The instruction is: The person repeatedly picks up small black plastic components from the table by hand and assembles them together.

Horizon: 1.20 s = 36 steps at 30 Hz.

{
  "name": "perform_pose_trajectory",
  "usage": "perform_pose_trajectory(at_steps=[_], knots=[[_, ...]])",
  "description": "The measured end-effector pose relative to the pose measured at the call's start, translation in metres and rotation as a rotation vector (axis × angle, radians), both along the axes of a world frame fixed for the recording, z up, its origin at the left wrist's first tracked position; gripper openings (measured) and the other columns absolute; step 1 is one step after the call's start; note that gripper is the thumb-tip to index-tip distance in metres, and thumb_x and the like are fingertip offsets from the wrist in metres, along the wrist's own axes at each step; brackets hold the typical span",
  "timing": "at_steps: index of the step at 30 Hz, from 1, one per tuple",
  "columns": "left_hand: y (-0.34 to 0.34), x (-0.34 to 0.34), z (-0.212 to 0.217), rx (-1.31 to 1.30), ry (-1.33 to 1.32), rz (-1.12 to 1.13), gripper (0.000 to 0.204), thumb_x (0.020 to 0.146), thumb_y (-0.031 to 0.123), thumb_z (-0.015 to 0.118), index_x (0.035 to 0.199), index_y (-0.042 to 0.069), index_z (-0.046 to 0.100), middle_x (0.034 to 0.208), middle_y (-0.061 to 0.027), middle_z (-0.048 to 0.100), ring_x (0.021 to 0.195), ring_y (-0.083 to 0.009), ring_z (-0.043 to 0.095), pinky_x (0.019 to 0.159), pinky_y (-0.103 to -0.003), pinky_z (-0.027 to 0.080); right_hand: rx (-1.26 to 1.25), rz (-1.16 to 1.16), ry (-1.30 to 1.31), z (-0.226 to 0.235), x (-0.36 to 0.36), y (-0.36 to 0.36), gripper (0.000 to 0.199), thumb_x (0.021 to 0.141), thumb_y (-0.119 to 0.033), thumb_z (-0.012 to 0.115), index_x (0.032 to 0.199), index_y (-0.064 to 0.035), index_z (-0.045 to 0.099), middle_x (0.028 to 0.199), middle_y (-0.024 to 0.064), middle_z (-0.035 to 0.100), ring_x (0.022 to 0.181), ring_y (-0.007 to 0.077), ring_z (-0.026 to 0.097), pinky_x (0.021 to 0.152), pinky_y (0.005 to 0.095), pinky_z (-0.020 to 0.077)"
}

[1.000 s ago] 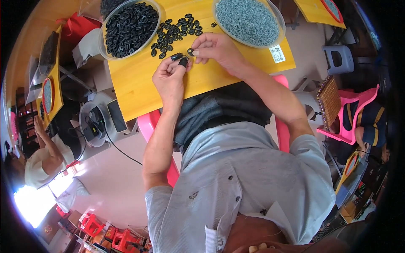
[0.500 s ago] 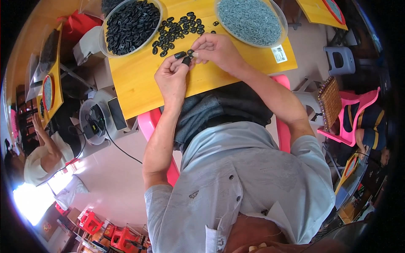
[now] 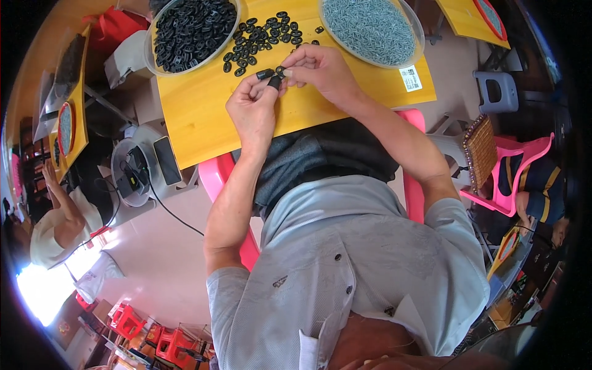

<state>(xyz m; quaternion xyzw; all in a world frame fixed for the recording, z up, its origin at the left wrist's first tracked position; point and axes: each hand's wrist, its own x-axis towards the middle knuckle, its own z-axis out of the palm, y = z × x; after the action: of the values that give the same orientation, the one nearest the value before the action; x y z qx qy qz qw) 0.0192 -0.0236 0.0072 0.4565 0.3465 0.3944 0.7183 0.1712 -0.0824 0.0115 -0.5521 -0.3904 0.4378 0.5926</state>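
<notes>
My left hand (image 3: 251, 116) and my right hand (image 3: 325, 75) meet over the near part of the yellow table (image 3: 203, 126). Black covers sit on the thumb and index fingertips of the left hand. Between the fingertips of both hands is a small black oval piece with holes (image 3: 280, 71), pinched from either side. Whether a screw is in it is too small to tell. Just beyond the hands, several like black pieces (image 3: 271, 34) lie loose on the tabletop.
A clear round tub of black pieces (image 3: 194, 37) stands at the far left, another tub of silver screws (image 3: 370, 31) at the far right. Left of the table are a phone (image 3: 166, 161) and a bin with cables (image 3: 132, 176). Other people sit at both sides.
Both hands keep their pinch on the black oval piece with only slight finger movement. The whole view has shifted a little.
</notes>
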Motion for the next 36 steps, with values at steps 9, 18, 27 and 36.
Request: perform_pose_trajectory(at_steps=[9,18,27,36], knots=[[0.001,0.001,-0.006,0.041,-0.024,-0.010,0.014,0.088,-0.010,0.059,0.102,-0.007,0.059,0.088,-0.0136,0.070,0.079,-0.0132,0.068,0.076,-0.024,0.055,0.056,-0.042,0.037,-0.001,-0.007,0.002,0.013,0.086,-0.003,0.065,0.095,0.0053,0.067,0.079,0.0083,0.070,0.068,0.0107,0.067,0.063,0.0216,0.0509],[0.009,-0.012,-0.004,0.443,0.307,-0.293,0.030,0.083,-0.007,0.066,0.113,-0.004,0.062,0.089,-0.0092,0.072,0.080,-0.0114,0.068,0.073,-0.024,0.053,-0.176,0.190,0.049,0.014,0.022,-0.004,0.016,0.083,-0.009,0.069,0.096,-0.0023,0.062,0.071,0.0011,0.062,0.062,0.0081,0.059,0.057,0.0216,0.0438],[0.011,-0.014,0.001,0.673,0.487,-0.307,0.026,0.078,-0.003,0.072,0.103,-0.002,0.067,0.079,-0.0060,0.068,0.073,-0.0107,0.064,0.068,-0.025,0.052,-0.233,0.255,-0.001,0.014,0.021,-0.003,0.014,0.082,-0.006,0.067,0.093,-0.0036,0.059,0.072,0.0011,0.062,0.062,0.0085,0.059,0.056,0.0217,0.0441],[0.012,-0.021,-0.003,0.806,0.487,-0.287,0.017,0.074,0.001,0.074,0.088,0.000,0.064,0.072,-0.0156,0.062,0.064,-0.0290,0.064,0.060,-0.036,0.051,-0.222,0.303,-0.009,0.013,0.018,-0.001,0.012,0.081,-0.004,0.068,0.089,-0.0037,0.059,0.072,0.0020,0.062,0.061,0.0089,0.060,0.057,0.0223,0.0455]])
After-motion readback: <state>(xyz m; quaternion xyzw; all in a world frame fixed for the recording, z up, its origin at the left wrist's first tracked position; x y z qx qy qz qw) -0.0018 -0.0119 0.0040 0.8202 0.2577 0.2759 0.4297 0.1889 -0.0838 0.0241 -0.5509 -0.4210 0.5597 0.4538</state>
